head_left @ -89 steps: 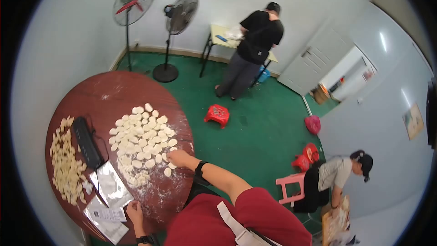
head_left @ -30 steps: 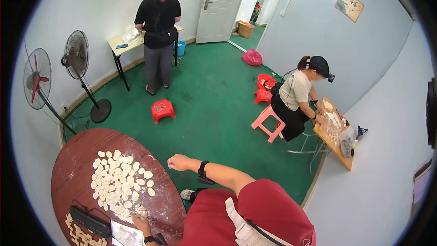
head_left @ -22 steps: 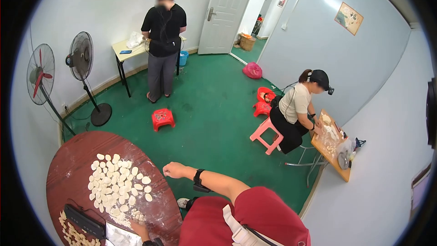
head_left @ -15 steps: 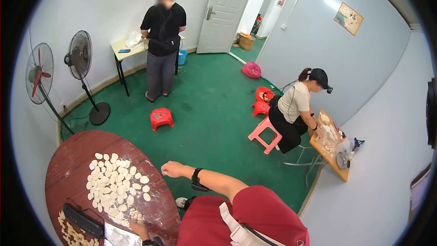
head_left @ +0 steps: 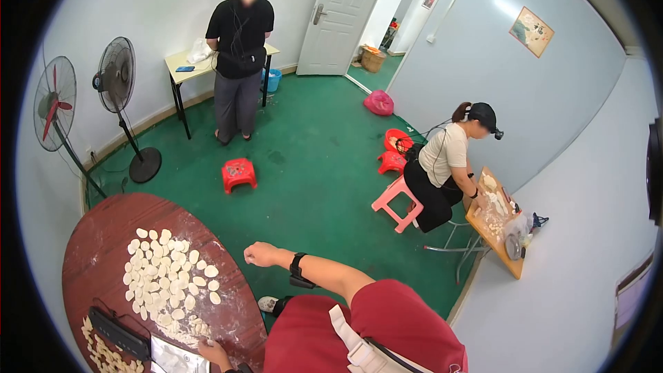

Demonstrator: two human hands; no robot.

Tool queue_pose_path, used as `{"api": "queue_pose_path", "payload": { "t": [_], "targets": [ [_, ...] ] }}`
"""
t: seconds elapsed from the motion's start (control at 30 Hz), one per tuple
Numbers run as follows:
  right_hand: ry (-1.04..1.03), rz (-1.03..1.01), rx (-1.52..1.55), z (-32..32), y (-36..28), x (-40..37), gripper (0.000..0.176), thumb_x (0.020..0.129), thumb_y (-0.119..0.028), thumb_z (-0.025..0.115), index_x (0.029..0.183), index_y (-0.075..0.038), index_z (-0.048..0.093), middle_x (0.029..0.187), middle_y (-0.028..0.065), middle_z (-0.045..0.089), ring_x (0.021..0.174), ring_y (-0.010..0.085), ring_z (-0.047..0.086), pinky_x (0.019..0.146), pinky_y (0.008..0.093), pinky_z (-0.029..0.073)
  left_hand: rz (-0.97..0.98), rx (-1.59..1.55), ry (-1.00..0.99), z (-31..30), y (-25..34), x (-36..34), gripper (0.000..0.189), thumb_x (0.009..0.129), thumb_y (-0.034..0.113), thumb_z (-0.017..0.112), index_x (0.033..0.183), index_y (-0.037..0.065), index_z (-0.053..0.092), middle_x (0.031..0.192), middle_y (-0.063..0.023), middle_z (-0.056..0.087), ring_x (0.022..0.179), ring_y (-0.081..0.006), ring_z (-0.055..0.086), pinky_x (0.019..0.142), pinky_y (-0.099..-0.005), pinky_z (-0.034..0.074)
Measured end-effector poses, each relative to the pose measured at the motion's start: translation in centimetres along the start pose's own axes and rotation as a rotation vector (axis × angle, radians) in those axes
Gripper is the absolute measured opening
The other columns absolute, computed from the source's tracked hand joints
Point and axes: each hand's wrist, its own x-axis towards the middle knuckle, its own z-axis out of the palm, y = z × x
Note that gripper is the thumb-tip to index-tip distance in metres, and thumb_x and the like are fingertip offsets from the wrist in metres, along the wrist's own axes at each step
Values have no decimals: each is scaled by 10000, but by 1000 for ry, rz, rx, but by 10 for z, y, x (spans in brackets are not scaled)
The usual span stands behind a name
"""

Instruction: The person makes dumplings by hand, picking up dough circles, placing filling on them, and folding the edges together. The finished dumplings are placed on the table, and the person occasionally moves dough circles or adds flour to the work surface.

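My left hand [head_left: 214, 354] is low over the round brown table [head_left: 97, 255], at the edge of some small dough lumps [head_left: 197, 328] and loose flour. Its fingers reach out toward the lumps and look apart, though partly hidden. Many flat, pale dough discs [head_left: 162, 273] lie spread over the floured tabletop. Off the table's right edge, above the floor, my right hand [head_left: 261, 254] is held with its fingers curled closed; I see nothing in it. A dark strap is round that wrist.
A black power strip [head_left: 114, 331] and white packet [head_left: 179, 356] lie near more dough pieces [head_left: 103, 352]. Two standing fans [head_left: 117, 76] are at left. A red stool [head_left: 239, 175] stands on the floor. One person stands by a table; another sits working dough on a wooden board [head_left: 494, 217].
My view has shifted slightly, so the room appears a little higher and further left. The standing person's head and body have turned. My right hand keeps its closed shape.
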Motion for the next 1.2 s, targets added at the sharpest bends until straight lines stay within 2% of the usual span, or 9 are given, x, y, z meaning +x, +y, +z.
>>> {"api": "queue_pose_path", "payload": {
  "t": [0.03,0.37,0.57,0.73,0.83,0.9,0.93,1.03,1.2],
  "targets": [
    [-3,2,3,1,-2,1,169,893,-160,605,920,-72,747,927,131,761,911,342,718,818,461,553,92,39,43,2,-4,-3,292,780,58,645,1051,-47,620,1003,-238,626,926,-423,596,845,-506,472],
    [-15,-75,-21,18,-12,22,161,914,-183,622,917,-64,730,895,133,752,888,344,714,794,460,543,50,44,66,5,-12,-5,235,776,65,629,979,-52,617,942,-245,604,902,-423,563,836,-506,455],
    [-46,-106,-20,25,-24,33,170,898,-196,617,903,-74,734,895,145,747,890,365,709,796,480,546,-19,-47,-16,3,4,2,276,748,81,744,960,-40,617,910,-214,620,832,-385,580,804,-483,468],
    [-120,-181,-67,45,-43,57,224,925,-298,596,923,-107,712,901,175,713,818,384,679,733,481,541,-157,-18,-4,-12,32,-12,486,787,221,817,1134,-79,654,1128,-254,684,1056,-404,646,955,-459,493],
    [-219,-352,-122,66,-40,75,265,954,-296,596,996,-78,741,948,174,724,881,385,693,803,480,560,-274,81,-39,-36,62,-22,415,791,386,816,963,14,750,916,-204,733,876,-383,705,795,-471,547],
    [-326,-275,-146,72,-56,82,247,958,-268,600,982,-76,754,970,185,732,905,373,704,823,455,561,-293,10,-9,-34,57,-29,397,790,393,820,904,20,748,895,-196,724,839,-392,695,761,-468,544],
    [-329,-282,-101,84,-52,87,241,929,-275,622,924,-69,746,911,215,717,890,411,691,802,504,543,-285,-22,9,-41,64,-33,382,792,375,822,922,23,748,886,-198,721,818,-376,700,744,-448,546],
    [-486,-345,-105,105,-75,96,226,953,-255,615,981,-62,730,926,220,716,901,412,688,812,496,535,-389,-231,167,-43,76,-44,292,804,292,821,937,39,759,862,-159,736,806,-325,717,741,-385,552],
    [-611,-396,-152,149,-107,107,179,945,-201,647,1036,-52,685,945,189,724,893,378,684,792,476,525,-612,-410,130,-38,76,-59,163,812,149,811,934,51,766,859,-103,755,761,-213,702,723,-355,552]
  ]
}}
